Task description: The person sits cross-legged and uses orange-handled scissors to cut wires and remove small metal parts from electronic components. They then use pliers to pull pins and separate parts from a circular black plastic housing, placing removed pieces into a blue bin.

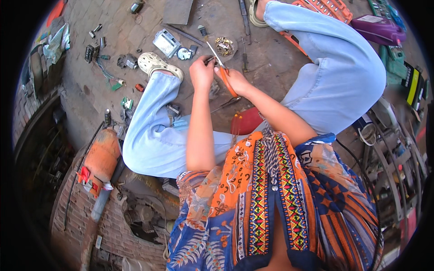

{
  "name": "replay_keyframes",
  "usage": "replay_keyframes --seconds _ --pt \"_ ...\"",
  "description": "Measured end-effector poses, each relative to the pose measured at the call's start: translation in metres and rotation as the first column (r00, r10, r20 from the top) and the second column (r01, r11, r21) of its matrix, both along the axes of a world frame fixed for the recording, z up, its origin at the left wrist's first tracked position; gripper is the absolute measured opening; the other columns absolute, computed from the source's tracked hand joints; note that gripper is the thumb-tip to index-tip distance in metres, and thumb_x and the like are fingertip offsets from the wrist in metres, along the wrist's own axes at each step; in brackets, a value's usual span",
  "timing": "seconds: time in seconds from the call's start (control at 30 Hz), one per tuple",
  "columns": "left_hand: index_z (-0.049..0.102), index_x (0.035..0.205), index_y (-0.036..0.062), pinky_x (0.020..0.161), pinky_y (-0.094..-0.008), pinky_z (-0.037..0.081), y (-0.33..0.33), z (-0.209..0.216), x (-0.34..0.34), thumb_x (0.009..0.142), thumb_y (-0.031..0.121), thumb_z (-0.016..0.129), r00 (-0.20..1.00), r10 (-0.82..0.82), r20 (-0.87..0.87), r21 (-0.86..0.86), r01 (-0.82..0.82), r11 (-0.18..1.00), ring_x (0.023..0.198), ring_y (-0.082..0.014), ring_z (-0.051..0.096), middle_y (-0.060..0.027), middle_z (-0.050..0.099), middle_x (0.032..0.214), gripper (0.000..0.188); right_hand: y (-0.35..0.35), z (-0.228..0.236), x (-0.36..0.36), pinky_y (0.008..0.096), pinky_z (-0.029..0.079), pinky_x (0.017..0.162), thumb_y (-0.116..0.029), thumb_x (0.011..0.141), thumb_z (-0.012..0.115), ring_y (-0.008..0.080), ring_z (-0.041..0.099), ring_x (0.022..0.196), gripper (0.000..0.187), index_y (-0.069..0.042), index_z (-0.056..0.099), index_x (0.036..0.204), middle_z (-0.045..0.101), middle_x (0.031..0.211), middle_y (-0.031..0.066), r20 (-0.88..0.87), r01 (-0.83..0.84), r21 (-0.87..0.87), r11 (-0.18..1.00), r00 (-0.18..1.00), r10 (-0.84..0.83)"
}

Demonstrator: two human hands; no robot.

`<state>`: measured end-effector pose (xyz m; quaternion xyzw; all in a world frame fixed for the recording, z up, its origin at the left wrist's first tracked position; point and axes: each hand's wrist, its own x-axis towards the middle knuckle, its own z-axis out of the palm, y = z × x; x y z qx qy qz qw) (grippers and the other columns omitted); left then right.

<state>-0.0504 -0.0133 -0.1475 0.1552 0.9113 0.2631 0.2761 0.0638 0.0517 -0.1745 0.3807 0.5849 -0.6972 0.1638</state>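
My right hand is closed around the orange handles of what look like scissors, their long pale blade pointing away from me. Close beside it, my left hand pinches a small dark piece against or very near the blade; its kind is too small to tell. Just beyond the hands sits a round dish of small brass-coloured parts. To its left lie a pale boxy device and a round white and blue part.
A screwdriver lies right of the dish. An orange tool case and a purple bottle are at the far right. Wired parts lie scattered at left, near an orange cylinder. My legs flank the work area.
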Motion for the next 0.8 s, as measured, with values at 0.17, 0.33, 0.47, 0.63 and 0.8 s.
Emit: replay_keyframes --seconds 0.17,0.33,0.47,0.63,0.8 --pt "0.063 0.096 -0.0055 0.068 -0.0257 0.051 -0.003 0.028 0.009 0.08 0.003 0.063 0.943 0.25 0.219 0.232 -0.299 0.926 0.079 -0.0139 0.065 -0.0124 0.068 0.089 0.018 0.008 0.018 -0.009 0.0414 0.046 0.065 -0.059 0.075 0.062 0.0339 0.061 0.072 0.067 0.007 0.053 0.081 0.059 0.073 0.021 -0.134 0.21 0.099 0.973 0.971 -0.196" --pt "0.066 0.1 0.0045 0.065 -0.0318 0.049 -0.005 0.081 0.019 0.076 0.002 0.062 0.968 -0.098 -0.233 -0.087 0.079 0.993 0.072 -0.0248 0.066 -0.0149 0.067 0.081 0.025 0.028 0.063 -0.02 0.0332 0.049 0.064 -0.032 0.06 0.085 0.0244 0.06 0.071 0.056 0.005 0.049 0.084 0.059 0.075 0.0148 -0.378 0.26 0.12 0.958 0.905 -0.198" --pt "0.065 0.101 0.0028 0.066 -0.0313 0.05 -0.003 0.11 0.026 0.076 0.003 0.062 0.944 -0.15 -0.295 -0.155 0.108 0.982 0.073 -0.024 0.067 -0.0154 0.067 0.082 0.025 0.029 0.073 -0.026 0.0305 0.05 0.063 -0.023 0.064 0.082 0.0193 0.061 0.068 0.047 0.004 0.049 0.086 0.06 0.073 0.0107 -0.52 0.302 -0.03 0.953 0.809 -0.273" --pt "0.062 0.104 -0.003 0.068 -0.0261 0.052 -0.016 0.113 0.032 0.086 0.002 0.057 0.987 0.133 -0.092 0.167 -0.117 0.979 0.075 -0.0149 0.066 -0.0103 0.068 0.083 0.02 0.039 0.083 -0.028 0.029 0.05 0.059 -0.015 0.075 0.074 0.0176 0.063 0.066 0.032 0.002 0.049 0.083 0.061 0.071 0.0095 -0.527 0.322 0.034 0.946 0.81 -0.257" --pt "0.061 0.106 -0.0046 0.068 -0.0259 0.053 -0.014 0.124 0.034 0.089 0.002 0.054 0.971 0.205 0.123 0.356 -0.236 0.904 0.074 -0.0159 0.065 -0.0101 0.066 0.083 0.02 0.047 0.087 -0.03 0.0259 0.049 0.053 -0.012 0.081 0.068 0.0147 0.064 0.063 0.023 0.0 0.049 0.083 0.061 0.071 0.0087 -0.418 0.343 -0.415 0.843 0.751 -0.511"
